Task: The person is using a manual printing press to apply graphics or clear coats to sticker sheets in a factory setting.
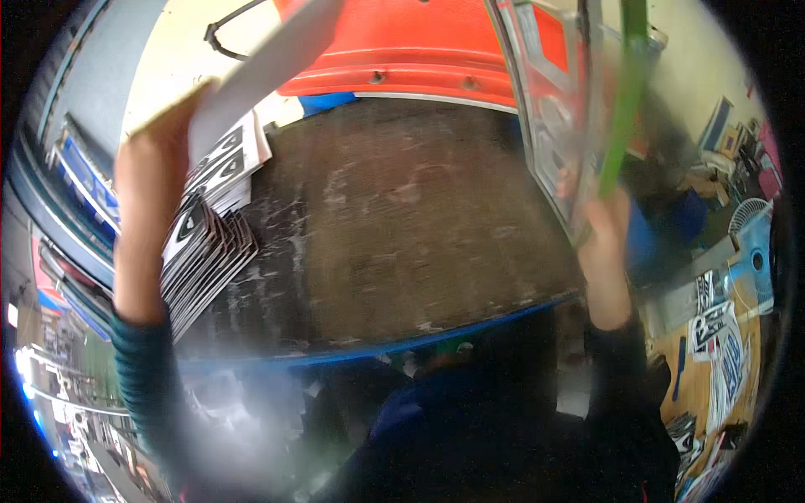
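Observation:
In my left hand [155, 151], closed at upper left, is a flat white sheet or board [251, 67], raised above a stack of black-and-white printed sheets [201, 243]. My right hand [599, 222] grips a framed screen [545, 92] that stands tilted up at the right, together with a long green strip, like a squeegee [625, 92], at the same edge; both are motion-blurred. Between my hands lies a dark, streaked work surface [402, 218] with a blue front edge.
A red panel [390, 42] spans the back. Blue-edged frames [84, 176] stand at left. At right, a wooden table [675, 344] holds printed sheets [717, 352], near a light-blue object [755, 260], a white basket [746, 214] and clutter along the wall.

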### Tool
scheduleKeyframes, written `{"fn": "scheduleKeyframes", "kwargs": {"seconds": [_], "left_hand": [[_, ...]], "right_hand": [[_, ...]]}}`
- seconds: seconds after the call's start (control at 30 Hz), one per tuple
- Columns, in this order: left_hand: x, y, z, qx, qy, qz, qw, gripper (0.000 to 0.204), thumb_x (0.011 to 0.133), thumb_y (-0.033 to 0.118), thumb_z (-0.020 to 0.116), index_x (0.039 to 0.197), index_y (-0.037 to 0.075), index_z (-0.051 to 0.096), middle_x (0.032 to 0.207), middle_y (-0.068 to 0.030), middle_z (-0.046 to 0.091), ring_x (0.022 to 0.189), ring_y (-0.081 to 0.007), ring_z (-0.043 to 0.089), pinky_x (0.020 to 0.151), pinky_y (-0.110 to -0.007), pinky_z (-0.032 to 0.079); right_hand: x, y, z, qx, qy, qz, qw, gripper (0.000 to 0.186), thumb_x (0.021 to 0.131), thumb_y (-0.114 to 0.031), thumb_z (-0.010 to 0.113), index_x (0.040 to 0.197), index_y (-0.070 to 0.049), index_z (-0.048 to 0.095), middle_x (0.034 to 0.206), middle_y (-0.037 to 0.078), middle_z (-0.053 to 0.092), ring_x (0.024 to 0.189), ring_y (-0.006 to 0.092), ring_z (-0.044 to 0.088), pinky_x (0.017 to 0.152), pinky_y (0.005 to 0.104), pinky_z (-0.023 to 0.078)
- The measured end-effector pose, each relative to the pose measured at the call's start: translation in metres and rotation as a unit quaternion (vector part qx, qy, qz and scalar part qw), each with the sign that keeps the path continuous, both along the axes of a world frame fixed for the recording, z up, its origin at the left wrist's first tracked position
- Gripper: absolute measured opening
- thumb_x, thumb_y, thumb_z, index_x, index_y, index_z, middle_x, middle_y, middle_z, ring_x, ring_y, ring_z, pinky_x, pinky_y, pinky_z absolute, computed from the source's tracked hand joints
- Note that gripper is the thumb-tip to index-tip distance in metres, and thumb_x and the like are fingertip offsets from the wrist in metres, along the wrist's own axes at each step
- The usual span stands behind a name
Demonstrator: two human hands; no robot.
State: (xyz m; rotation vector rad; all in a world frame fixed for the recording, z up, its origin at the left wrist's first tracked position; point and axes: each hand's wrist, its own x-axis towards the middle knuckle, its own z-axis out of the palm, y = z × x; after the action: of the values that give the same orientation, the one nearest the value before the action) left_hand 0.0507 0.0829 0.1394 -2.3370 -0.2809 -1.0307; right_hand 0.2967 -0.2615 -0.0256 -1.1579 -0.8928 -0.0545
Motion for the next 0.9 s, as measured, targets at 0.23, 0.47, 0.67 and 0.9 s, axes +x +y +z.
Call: {"fn": "scheduleKeyframes", "kwargs": {"seconds": [0.23, 0.47, 0.67, 0.9], "left_hand": [[0.012, -0.136, -0.132, -0.264, 0.186, -0.211, 0.923, 0.051, 0.075, -0.012, 0.052, 0.122, 0.006, 0.059, 0.115, -0.0164, 0.064, 0.106, -0.0328, 0.063, 0.082, -0.04, 0.054], [0.013, -0.159, -0.144, -0.38, 0.245, -0.182, 0.873, 0.056, 0.077, -0.011, 0.053, 0.13, 0.008, 0.052, 0.138, -0.0171, 0.048, 0.13, -0.0386, 0.042, 0.1, -0.064, 0.034], [0.008, -0.158, -0.143, -0.416, 0.243, -0.214, 0.85, 0.053, 0.083, 0.004, 0.06, 0.134, 0.006, 0.047, 0.143, -0.0185, 0.042, 0.134, -0.0395, 0.036, 0.103, -0.065, 0.029], [-0.038, -0.107, -0.127, -0.548, 0.094, -0.098, 0.826, 0.074, 0.085, 0.033, 0.064, 0.144, 0.002, 0.032, 0.149, -0.0214, 0.03, 0.141, -0.035, 0.024, 0.112, -0.055, 0.014]], "right_hand": [[0.004, -0.021, 0.023, -0.015, -0.013, -0.021, 1.0, 0.054, 0.081, -0.041, 0.07, 0.105, 0.006, 0.063, 0.092, 0.007, 0.062, 0.084, 0.0124, 0.055, 0.078, 0.0261, 0.041], [0.01, -0.032, 0.038, -0.084, -0.105, -0.082, 0.987, 0.055, 0.075, -0.037, 0.076, 0.104, 0.008, 0.063, 0.088, 0.005, 0.058, 0.084, 0.0131, 0.051, 0.076, 0.0258, 0.039], [0.005, -0.009, 0.039, -0.165, -0.23, -0.115, 0.952, 0.056, 0.06, -0.031, 0.084, 0.098, 0.006, 0.064, 0.082, 0.006, 0.055, 0.079, 0.0148, 0.05, 0.076, 0.0275, 0.037], [-0.015, 0.014, 0.047, -0.244, -0.447, -0.143, 0.849, 0.06, 0.048, -0.034, 0.089, 0.094, -0.002, 0.067, 0.081, 0.005, 0.056, 0.077, 0.0215, 0.052, 0.082, 0.0349, 0.032]]}}
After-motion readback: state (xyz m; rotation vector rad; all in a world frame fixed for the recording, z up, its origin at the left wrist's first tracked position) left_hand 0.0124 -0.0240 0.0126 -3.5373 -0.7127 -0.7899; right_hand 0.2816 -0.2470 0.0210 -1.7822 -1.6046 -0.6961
